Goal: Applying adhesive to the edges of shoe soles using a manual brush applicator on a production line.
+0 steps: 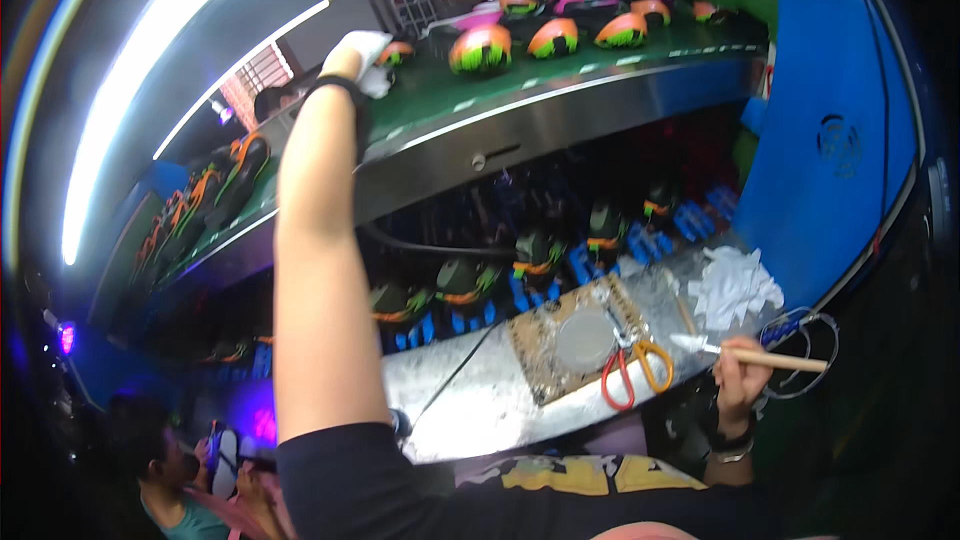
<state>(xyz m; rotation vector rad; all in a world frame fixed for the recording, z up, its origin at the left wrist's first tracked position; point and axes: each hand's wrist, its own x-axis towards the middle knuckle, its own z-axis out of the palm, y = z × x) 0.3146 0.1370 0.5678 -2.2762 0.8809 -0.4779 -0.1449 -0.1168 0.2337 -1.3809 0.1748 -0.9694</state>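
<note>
Brush [795,362] pinched in our right hand [740,377] beside the bench [440,385], probably for control, our left hand [344,61] reaches beyond it (fingers under white cloth [367,43], we cannot tell).

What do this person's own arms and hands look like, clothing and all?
The left arm has a plain black short sleeve and a black wristband. White material covers part of the left hand; I can't tell whether it is worn. The right hand has no glove, and its wrist carries a dark band and a silvery one.
</note>
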